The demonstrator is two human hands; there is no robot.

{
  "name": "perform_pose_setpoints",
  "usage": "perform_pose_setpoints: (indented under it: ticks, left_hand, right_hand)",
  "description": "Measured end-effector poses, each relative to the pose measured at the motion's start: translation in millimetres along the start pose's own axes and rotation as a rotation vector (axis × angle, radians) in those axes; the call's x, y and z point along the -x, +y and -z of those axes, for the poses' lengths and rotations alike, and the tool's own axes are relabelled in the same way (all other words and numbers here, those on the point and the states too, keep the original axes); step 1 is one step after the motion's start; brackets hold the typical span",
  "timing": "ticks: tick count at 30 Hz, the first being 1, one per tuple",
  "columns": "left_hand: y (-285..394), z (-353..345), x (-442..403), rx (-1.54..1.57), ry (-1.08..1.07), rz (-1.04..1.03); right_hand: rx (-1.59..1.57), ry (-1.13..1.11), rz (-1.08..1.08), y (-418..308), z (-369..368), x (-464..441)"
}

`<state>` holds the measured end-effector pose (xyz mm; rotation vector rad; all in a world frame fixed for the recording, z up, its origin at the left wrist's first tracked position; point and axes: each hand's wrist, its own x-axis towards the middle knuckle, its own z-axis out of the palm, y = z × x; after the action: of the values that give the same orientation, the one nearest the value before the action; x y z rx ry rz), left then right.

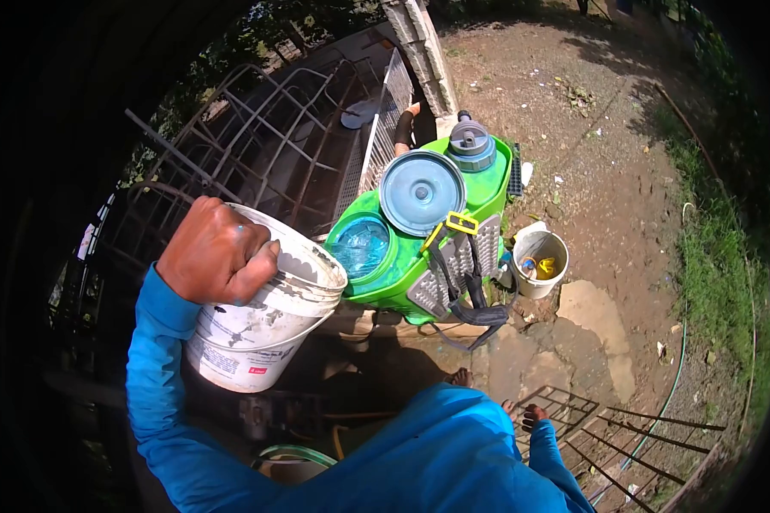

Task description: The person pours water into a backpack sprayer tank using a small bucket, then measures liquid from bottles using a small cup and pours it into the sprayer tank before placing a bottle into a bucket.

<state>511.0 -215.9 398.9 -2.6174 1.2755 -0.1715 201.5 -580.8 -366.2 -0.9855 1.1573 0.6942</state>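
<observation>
Head view: I count two hands. The left hand (220,250) curls its fingers over the rim of one tilted white bucket (257,338), left, beside one green tank (491,190) topped by one blue lid (422,193). Near right, the right hand (535,416) is by metal bars (650,432), its finger grip unclear. One second bucket (536,288) stands right of the tank.

The brown dirt ground (607,218) carries a small white pail (535,287), a flat pale slab (595,316) and a thin green hose (680,363).
</observation>
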Motion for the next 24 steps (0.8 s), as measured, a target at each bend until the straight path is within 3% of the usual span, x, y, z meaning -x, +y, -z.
perform_pose_setpoints:
  ticks: [11,15,17,24]
  left_hand:
    - [1,-9,-12,-0.091,-0.003,-0.039]
    - [-1,-14,-17,-0.049,0.023,-0.028]
    - [-2,-13,-19,-0.082,-0.059,-0.021]
    - [-1,-19,-26,-0.118,-0.002,-0.052]
  right_hand:
    - [-0.037,-0.119,0.136,17,10,4]
    - [-0.018,-0.016,0.074,11,7,11]
    - [-0.096,-0.110,0.151,20,14,12]
    - [-0.035,-0.028,0.017,13,10,4]
